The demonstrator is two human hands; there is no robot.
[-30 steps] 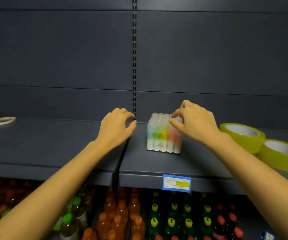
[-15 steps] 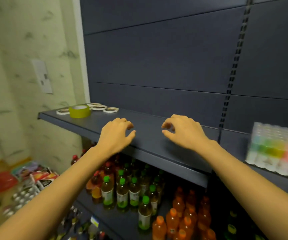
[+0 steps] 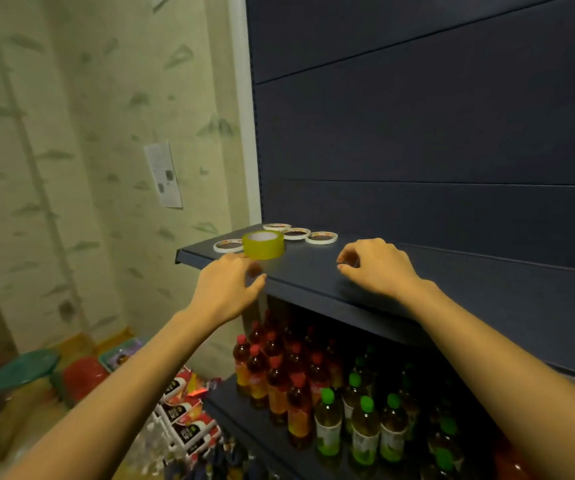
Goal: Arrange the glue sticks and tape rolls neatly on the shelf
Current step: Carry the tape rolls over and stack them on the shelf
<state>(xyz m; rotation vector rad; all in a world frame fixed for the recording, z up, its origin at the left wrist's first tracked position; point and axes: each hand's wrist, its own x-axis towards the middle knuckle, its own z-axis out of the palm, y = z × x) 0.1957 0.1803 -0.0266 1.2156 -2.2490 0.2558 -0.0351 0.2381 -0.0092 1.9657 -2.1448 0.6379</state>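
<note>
A yellow-green tape roll (image 3: 264, 244) stands at the left end of the dark blue shelf (image 3: 452, 289). Several thin white tape rolls lie flat around it: one to its left (image 3: 228, 245) and others behind it (image 3: 295, 233). My left hand (image 3: 228, 289) hovers just in front of the yellow roll with loosely curled fingers, holding nothing. My right hand (image 3: 376, 268) hangs over the shelf to the right of the rolls, fingers curled and holding nothing. The glue stick pack is out of view.
Below the shelf, rows of drink bottles (image 3: 327, 407) with red and green caps fill the lower shelf. Snack packs (image 3: 189, 410) and coloured tubs (image 3: 23, 372) sit on the floor at left. A papered wall (image 3: 89, 168) borders the shelf's left end.
The view has swung left from the glue stick pack to the shelf's left end. My right hand let go of the pack; both hands moved left toward the tape rolls.
</note>
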